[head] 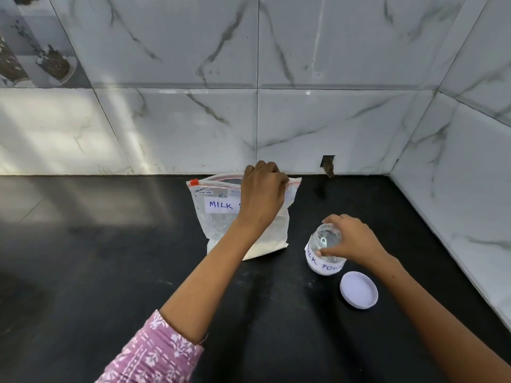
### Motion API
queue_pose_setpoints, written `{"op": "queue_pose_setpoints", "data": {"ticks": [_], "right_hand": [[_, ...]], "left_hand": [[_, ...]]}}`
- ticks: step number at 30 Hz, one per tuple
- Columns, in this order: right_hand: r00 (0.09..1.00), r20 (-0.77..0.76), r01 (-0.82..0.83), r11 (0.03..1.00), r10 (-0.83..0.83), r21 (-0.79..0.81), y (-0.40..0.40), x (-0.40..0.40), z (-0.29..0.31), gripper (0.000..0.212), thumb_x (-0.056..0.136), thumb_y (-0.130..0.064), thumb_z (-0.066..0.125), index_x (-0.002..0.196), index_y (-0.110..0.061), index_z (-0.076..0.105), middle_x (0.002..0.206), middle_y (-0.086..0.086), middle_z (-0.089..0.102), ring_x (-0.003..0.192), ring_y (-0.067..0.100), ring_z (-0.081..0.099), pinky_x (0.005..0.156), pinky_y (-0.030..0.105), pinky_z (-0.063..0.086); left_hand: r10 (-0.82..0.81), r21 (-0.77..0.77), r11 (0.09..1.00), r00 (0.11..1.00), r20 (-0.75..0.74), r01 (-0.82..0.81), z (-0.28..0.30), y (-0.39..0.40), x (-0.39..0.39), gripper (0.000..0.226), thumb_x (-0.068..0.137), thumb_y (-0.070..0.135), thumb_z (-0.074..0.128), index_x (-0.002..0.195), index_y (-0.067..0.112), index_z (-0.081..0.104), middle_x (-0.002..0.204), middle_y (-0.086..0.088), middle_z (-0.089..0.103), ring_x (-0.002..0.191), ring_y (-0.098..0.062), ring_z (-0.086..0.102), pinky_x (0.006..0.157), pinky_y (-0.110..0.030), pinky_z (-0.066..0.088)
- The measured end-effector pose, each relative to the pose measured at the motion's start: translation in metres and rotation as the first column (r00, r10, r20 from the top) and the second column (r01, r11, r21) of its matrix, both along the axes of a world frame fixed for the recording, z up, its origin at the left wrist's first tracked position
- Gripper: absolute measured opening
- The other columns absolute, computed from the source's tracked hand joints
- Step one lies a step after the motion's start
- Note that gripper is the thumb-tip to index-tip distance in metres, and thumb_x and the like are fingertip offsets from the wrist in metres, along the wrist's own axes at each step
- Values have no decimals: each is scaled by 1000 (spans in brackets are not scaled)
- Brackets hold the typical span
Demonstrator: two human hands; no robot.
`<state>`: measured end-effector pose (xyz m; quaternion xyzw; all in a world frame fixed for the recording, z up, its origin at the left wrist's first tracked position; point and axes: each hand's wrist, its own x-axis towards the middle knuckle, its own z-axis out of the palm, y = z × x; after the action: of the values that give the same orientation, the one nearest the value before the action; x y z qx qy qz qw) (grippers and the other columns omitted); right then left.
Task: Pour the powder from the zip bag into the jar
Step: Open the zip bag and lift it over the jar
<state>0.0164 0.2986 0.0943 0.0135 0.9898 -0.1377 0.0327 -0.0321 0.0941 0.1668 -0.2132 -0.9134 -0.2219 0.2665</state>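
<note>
Still in the set-up step, nothing poured yet. Zip bag (pixel 243 217) standing upright on the black countertop (pixel 110 258) against the marble-tiled wall (pixel 304 120), labelled "MILK", with the pale powder (pixel 265 248) settled in its bottom. Red slider (pixel 194 182) parked at the bag's left end; whether the seal is open along its length cannot be told, as the hand covers part of it. Left hand (pixel 262 192) closed over the bag's top edge near the right end, fingers pinching the zip strip. Right hand (pixel 351 241) wrapped around the clear plastic jar (pixel 326 252), just beside the bag on its right, steadying it upright; thumb (pixel 325 251) on the near side of the jar. Jar looks empty, mouth uncovered. White lid (pixel 359 290) lying flat on the counter, near the jar, toward the camera.

Next, by the look of it: making sure the zip is parted, then lifting the bag by its top, bringing one corner of the mouth over the jar's narrow opening, and tilting slowly. Likely need to keep the jar held firm, since fine powder can rush and spill past a small rim.
</note>
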Motion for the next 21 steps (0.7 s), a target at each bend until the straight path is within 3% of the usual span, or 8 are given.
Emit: {"op": "queue_pose_setpoints", "data": {"ticks": [4,11,16,21], "right_hand": [[993,-26,-116,990,115,-78,-40,7,3,73,55,-54,79,119,-27,55,110,-4,59,95,15,59,80,33,52],[939,-91,-343,923,332,-174,-128,13,-9,84,56,-55,76,128,-19,50,124,-2,60,107,18,59,86,31,48],[947,-136,-314,923,290,-223,-145,13,-22,86,58,-57,75,130,-19,48,130,-3,55,115,15,55,89,27,45],[980,-165,-170,904,113,-392,-118,23,-31,91,58,-80,58,125,-19,54,124,-7,59,107,11,59,88,31,51]], "left_hand": [[6,46,999,1000,25,-8,1,-4,-2,18,86,8,58,90,10,75,85,-10,68,85,-29,56,70,-26,21],[29,78,996,998,54,-33,4,-16,-5,19,90,13,57,95,13,76,91,-9,71,88,-27,58,72,-24,23],[19,96,995,998,57,-25,4,-17,-5,19,92,17,57,98,13,75,95,-9,71,90,-24,58,74,-22,24],[-4,90,996,998,68,-2,6,-11,-8,19,89,12,58,95,14,75,92,-7,71,88,-26,58,73,-28,30]]}}
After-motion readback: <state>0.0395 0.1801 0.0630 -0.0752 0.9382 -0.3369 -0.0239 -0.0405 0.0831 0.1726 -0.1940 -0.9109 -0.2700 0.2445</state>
